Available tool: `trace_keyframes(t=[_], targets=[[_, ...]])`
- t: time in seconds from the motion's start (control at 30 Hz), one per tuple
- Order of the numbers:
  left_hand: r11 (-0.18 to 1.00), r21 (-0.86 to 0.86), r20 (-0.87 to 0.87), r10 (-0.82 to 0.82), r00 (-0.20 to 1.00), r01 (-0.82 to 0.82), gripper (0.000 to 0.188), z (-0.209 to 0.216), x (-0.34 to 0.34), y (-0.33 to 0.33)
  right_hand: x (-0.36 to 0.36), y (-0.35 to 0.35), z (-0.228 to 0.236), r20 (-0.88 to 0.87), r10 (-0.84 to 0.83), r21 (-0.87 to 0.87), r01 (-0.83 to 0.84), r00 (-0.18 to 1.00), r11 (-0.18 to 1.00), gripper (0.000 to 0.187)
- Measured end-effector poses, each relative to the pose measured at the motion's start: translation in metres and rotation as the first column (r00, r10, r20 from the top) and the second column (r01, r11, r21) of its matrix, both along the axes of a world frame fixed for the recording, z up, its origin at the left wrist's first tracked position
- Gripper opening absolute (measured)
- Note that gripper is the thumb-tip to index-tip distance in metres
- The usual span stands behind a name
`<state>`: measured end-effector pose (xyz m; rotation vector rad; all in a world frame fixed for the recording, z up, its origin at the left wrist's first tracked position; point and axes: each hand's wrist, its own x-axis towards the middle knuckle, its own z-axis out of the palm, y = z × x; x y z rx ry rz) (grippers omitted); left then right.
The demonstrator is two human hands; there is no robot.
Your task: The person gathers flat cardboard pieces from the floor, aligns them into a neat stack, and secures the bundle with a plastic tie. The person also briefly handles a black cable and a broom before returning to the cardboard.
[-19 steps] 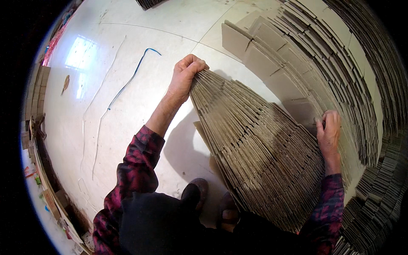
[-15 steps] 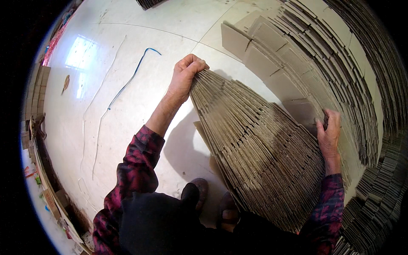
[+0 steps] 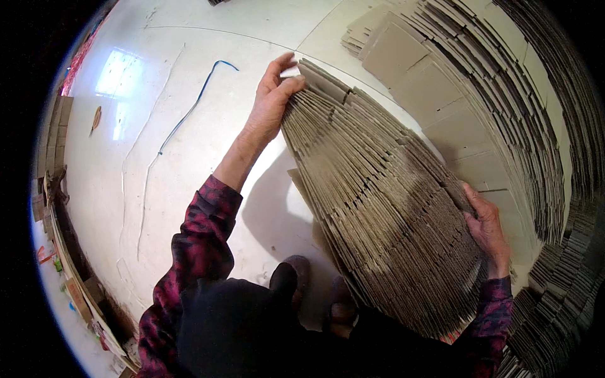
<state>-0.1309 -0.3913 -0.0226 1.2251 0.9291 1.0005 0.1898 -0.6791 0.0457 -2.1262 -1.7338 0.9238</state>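
A thick fan of folded cardboard partitions [image 3: 372,208] stands on edge in front of me, narrow at the far left and broad near my body. At its narrow end, my left hand [image 3: 273,94] grips the top corner, with the thumb over the edges and the fingers slightly parted beyond it. My right hand [image 3: 488,223] closes on the fan's right edge, thumb and fingers against the outermost pieces; part of its grip is hidden.
To the right lie flat cardboard partitions [image 3: 435,91] in an overlapping row, with further dark rows [image 3: 548,94] curving behind. A blue and white strap [image 3: 189,120] lies on the pale floor [image 3: 214,38]. Cartons [image 3: 57,135] line the left side. My shoes [image 3: 293,277] are close to the fan.
My right hand has come from the loose row onto the fan's right edge, bringing cardboard against it. My left fingers have loosened, and the far corner has shifted slightly away from me.
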Motion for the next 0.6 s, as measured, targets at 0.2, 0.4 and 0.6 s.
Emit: trace_keyframes(t=[0.2,0.4,0.6], targets=[[0.972,0.004,0.005,-0.237,0.972,0.237,0.029,-0.006,-0.009,0.015,0.003,-0.005,-0.013,0.11,0.019,0.163,-0.037,0.994,0.986,0.047],[0.99,0.001,-0.076,-0.141,0.987,0.141,0.019,-0.015,-0.011,0.019,-0.026,-0.01,-0.003,0.269,-0.159,0.013,0.162,0.95,0.987,0.046],[0.991,0.036,-0.173,-0.122,0.977,0.13,0.018,0.001,-0.037,0.0,-0.05,-0.034,-0.017,0.227,-0.084,0.23,0.03,0.97,0.973,0.046]])
